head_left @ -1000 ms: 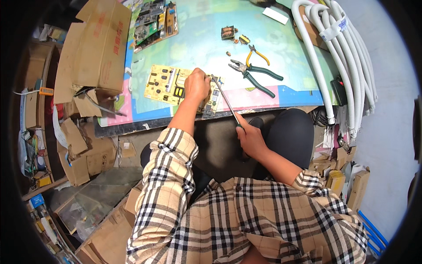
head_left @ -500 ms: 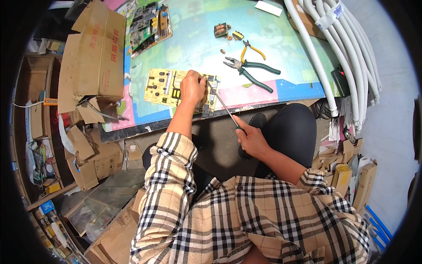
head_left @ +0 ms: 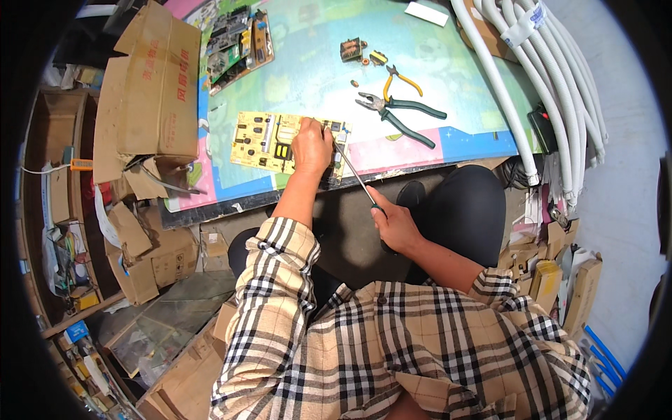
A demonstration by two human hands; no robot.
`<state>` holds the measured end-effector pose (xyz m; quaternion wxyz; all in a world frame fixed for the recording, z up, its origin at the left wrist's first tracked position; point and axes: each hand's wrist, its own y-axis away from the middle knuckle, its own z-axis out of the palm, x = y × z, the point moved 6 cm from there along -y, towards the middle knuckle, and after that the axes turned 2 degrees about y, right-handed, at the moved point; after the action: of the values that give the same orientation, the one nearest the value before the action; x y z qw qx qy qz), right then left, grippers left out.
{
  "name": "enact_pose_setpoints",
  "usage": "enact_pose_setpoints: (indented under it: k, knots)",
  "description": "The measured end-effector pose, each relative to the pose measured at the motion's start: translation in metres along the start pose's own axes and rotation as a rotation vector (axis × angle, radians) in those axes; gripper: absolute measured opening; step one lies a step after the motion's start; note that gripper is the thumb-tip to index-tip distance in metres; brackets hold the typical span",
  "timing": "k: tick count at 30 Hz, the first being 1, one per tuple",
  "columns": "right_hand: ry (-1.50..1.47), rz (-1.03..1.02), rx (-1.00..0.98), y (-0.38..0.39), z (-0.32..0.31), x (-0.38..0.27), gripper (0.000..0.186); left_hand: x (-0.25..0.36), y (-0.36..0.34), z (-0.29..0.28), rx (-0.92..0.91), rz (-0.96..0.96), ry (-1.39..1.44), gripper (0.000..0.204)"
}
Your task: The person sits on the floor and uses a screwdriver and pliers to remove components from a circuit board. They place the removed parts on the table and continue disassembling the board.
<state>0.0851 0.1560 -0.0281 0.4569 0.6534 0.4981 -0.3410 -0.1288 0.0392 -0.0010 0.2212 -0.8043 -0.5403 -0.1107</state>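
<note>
A yellow circuit board (head_left: 263, 148) carrying black and white components lies at the near edge of the table. Over its right half is my left hand (head_left: 312, 145), fingers bent and closed; the hand hides what they grip. My right hand (head_left: 397, 225) is wrapped round the dark handle of a screwdriver (head_left: 357, 173). The metal shaft slants up and left to the board's right part, with its tip close beside my left fingers. Whether the tip touches a component cannot be made out.
Right of the board lie green-handled pliers (head_left: 399, 115) and yellow-handled cutters (head_left: 402, 82). Beyond them are a copper-wound transformer (head_left: 352, 49) and small parts. More circuit boards (head_left: 239, 50) sit at the far left, beside a cardboard box (head_left: 157, 91). White corrugated hoses (head_left: 560, 91) hang at the right.
My left hand has shifted slightly right over the board. My right hand has moved a little to the left with the screwdriver, whose tip stays near my left fingers.
</note>
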Motion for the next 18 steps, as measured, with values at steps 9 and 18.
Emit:
enact_pose_setpoints:
  k: [9,18]
  knots:
    - [-0.055,0.045,-0.021,0.002,-0.004,-0.004,0.051,0.001,0.002,-0.002,-0.013,-0.019,-0.013,0.013]
    - [0.141,-0.028,0.089,-0.005,0.007,0.001,0.051,0.010,0.005,0.000,0.019,-0.027,-0.069,0.012]
